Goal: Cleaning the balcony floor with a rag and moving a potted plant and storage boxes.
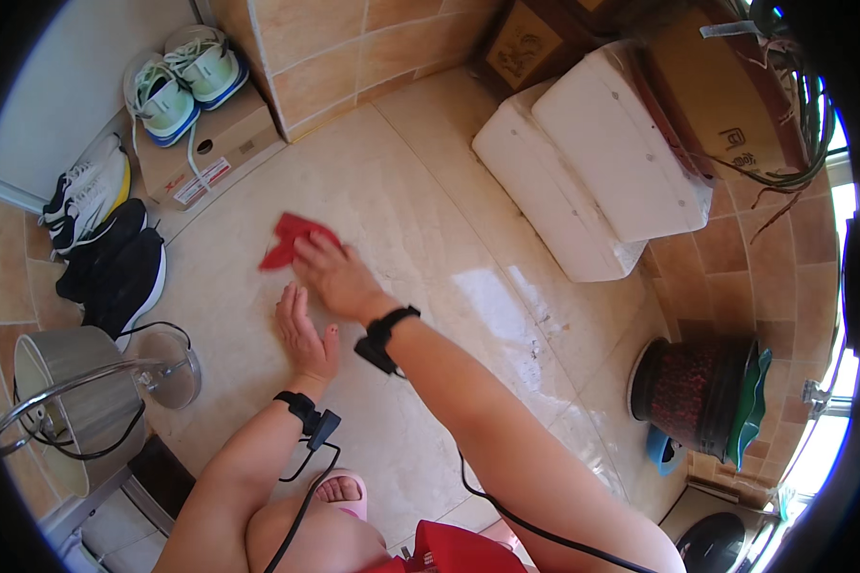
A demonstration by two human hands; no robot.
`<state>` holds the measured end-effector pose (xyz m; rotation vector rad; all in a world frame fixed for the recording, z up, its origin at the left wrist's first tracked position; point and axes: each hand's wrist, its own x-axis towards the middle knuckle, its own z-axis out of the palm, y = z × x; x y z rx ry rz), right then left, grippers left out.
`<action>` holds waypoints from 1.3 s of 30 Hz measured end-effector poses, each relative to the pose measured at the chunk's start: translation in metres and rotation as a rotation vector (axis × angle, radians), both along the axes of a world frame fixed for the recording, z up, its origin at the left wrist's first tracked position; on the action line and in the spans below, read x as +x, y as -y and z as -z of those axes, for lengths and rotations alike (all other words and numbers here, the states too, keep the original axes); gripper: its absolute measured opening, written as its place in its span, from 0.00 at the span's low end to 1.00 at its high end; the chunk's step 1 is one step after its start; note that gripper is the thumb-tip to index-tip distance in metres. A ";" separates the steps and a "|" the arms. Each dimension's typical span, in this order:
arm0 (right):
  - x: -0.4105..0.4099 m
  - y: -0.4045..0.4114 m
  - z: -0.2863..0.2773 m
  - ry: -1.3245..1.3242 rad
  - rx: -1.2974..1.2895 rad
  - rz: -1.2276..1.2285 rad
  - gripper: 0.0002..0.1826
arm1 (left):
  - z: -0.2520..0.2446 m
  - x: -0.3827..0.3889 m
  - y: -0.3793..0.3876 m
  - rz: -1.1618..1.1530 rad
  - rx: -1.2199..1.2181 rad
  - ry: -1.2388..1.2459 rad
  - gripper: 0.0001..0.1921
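My right hand [337,276] reaches across the pale tiled floor [408,315], its fingers on a folded red cloth [287,242]. The hand covers the cloth's near side, and a loose corner sticks out to the left. Just below it is my left hand [307,336], with nothing in it and the thumb held apart from the fingers. It is low over the floor; I cannot tell whether it touches. Each wrist wears a black strap with a small device, and cables run back from these.
Sneakers [159,100] top a cardboard shoebox [215,154], with black shoes [125,276] nearby. A table lamp [86,401] stands at the left. White foam blocks [588,157] sit at the upper right, a dark plant pot [695,394] by the right wall. A pink slipper [355,494] shows below.
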<state>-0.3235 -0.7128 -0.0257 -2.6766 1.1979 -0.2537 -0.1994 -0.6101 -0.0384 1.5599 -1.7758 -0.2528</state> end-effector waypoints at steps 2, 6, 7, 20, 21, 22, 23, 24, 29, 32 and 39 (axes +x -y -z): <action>-0.019 0.037 0.004 -0.056 0.004 0.163 0.27 | 0.003 -0.005 -0.001 0.015 0.023 -0.012 0.37; -0.088 0.092 0.006 -0.218 0.087 0.485 0.29 | 0.001 -0.009 0.003 0.045 0.043 -0.005 0.36; -0.112 0.096 0.010 -0.240 0.085 0.568 0.30 | 0.000 -0.010 0.003 0.055 0.045 -0.009 0.36; -0.297 -0.069 0.016 -0.150 -0.036 1.133 0.26 | -0.001 -0.005 0.002 0.033 0.059 0.051 0.33; -0.314 -0.080 0.009 -0.156 -0.040 1.139 0.26 | -0.001 -0.007 0.001 0.040 0.052 0.050 0.33; -0.330 -0.092 0.001 -0.076 0.028 1.212 0.25 | -0.002 -0.008 0.000 0.044 0.054 0.046 0.33; -0.340 -0.101 -0.003 0.004 0.096 1.283 0.24 | -0.002 -0.011 0.001 0.053 0.057 0.041 0.32; -0.341 -0.111 -0.011 -0.006 0.099 1.292 0.24 | -0.002 -0.016 0.001 0.066 0.065 0.033 0.32; -0.228 -0.121 -0.060 0.761 -0.139 1.137 0.25 | -0.003 -0.008 0.003 0.051 0.052 0.082 0.32; -0.127 -0.116 -0.042 0.433 -0.165 0.761 0.29 | 0.002 -0.010 0.003 0.041 0.037 0.082 0.31; -0.066 -0.106 -0.002 0.142 0.074 0.607 0.23 | 0.008 -0.010 0.003 0.060 0.004 0.108 0.32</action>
